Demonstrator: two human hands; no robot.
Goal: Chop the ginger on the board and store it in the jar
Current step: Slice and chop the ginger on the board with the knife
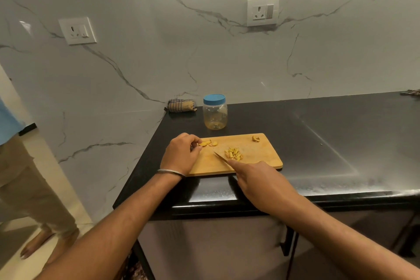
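A wooden cutting board lies on the black counter. My left hand rests at the board's left end, its fingertips pinching a yellow ginger slice beside further slices. My right hand grips a knife, forefinger along the blade's back, tip pointing left next to a pile of chopped ginger. A ginger scrap sits at the board's far right corner. Behind the board stands a clear plastic jar with its blue lid on.
A rolled checked cloth lies against the wall left of the jar. The black counter stretches right. A person in beige trousers stands barefoot at the far left. The counter's left edge drops off beside my left hand.
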